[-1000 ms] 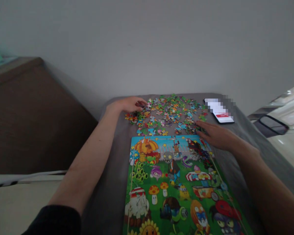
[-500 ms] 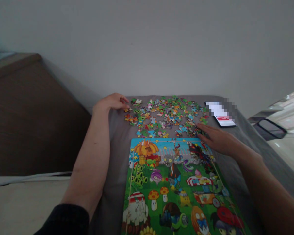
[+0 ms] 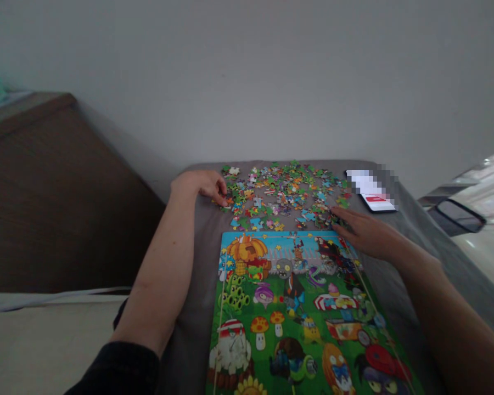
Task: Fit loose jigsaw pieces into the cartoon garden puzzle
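Many loose jigsaw pieces (image 3: pixel 288 189) lie scattered at the far end of the grey cloth. At their left edge is my left hand (image 3: pixel 203 184), with fingers curled and tips down among the pieces. Whether a piece is between those fingertips is hidden. My right hand (image 3: pixel 362 230) rests at the right edge of the pieces, fingers stretched out and slightly apart, with the tips against the nearest pieces. Between my arms lies a picture board (image 3: pixel 271 329) printed with colourful cartoon plants and zombies. Its top edge is just below the pieces.
A lit phone (image 3: pixel 376 200) lies on the grey cloth (image 3: pixel 206 219) to the right of the pieces. A pale wall (image 3: pixel 247 82) rises behind. Dark brown furniture (image 3: pixel 57 203) stands on the left, and a black-rimmed object (image 3: pixel 461 214) is beyond the right edge.
My left hand has moved right and nearer to me, its fingers curling in at the left-edge pieces. My right hand stays nearly still. The view has shifted slightly.
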The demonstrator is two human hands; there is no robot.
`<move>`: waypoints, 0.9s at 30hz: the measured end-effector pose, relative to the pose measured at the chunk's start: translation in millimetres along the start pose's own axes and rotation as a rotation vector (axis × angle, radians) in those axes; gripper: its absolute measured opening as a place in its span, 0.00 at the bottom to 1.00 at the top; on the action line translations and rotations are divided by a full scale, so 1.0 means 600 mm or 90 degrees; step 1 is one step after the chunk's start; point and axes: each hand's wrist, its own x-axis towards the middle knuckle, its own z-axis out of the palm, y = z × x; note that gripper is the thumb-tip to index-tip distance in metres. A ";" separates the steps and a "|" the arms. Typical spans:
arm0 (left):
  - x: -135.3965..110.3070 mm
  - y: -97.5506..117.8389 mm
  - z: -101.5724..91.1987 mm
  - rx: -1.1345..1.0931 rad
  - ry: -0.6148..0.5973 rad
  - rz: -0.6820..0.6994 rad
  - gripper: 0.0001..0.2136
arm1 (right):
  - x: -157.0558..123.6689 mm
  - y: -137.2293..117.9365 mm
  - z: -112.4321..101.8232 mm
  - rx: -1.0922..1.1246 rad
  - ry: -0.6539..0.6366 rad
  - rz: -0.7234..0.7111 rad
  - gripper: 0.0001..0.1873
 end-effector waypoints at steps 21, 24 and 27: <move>-0.131 0.130 0.059 0.013 0.212 0.202 0.12 | 0.002 -0.018 -0.021 -0.009 -0.047 0.019 0.29; -0.136 0.136 0.114 0.020 0.262 0.231 0.11 | 0.003 -0.023 -0.027 -0.009 -0.048 0.013 0.29; -0.127 0.176 0.162 0.073 0.273 0.321 0.14 | 0.005 -0.024 -0.030 -0.012 -0.054 0.009 0.29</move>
